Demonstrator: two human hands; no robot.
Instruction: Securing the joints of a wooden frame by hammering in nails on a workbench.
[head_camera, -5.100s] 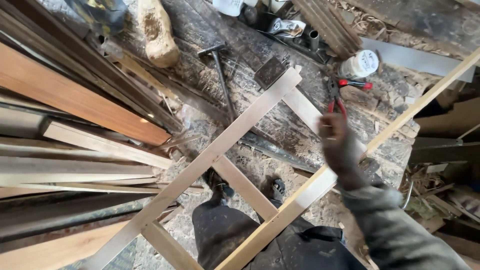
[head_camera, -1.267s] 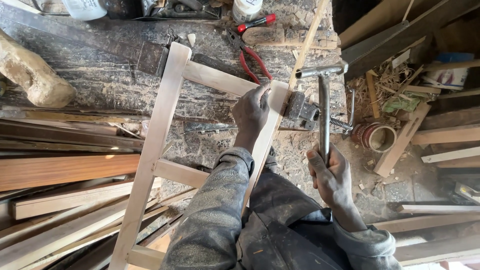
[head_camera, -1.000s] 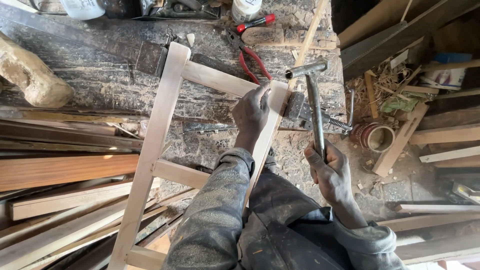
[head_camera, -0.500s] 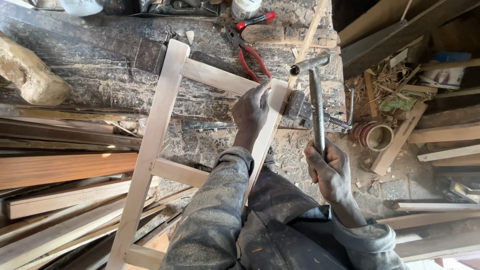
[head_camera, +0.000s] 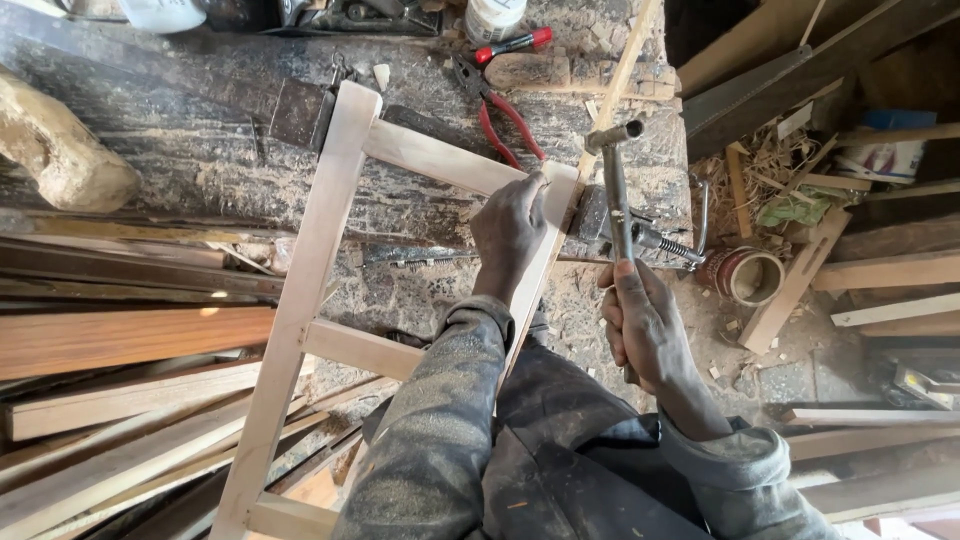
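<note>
Head view showed a wooden frame (head_camera: 330, 260) lying on the desk (head_camera: 190, 150), already joined from two long rails and at least three cross pieces; the top corner on the right was the joint in work. The left hand (head_camera: 512, 232) pressed closed on that corner, fingers curled over the rail. The right hand (head_camera: 645, 325) was clamped on the handle of a metal hammer (head_camera: 615, 190), whose head stood raised just beside the corner, not touching it. Judging from this, the frame was mostly assembled and only the fixing of this corner seemed left; whether a nail was there could not be told. Red-handled pliers (head_camera: 505, 115) lay near the top rail, a metal clamp (head_camera: 650, 240) stuck out just behind the hammer and could hinder the stroke. Planks (head_camera: 120, 340) were stacked at the left, and wood shavings (head_camera: 760, 170) lay at the right
</note>
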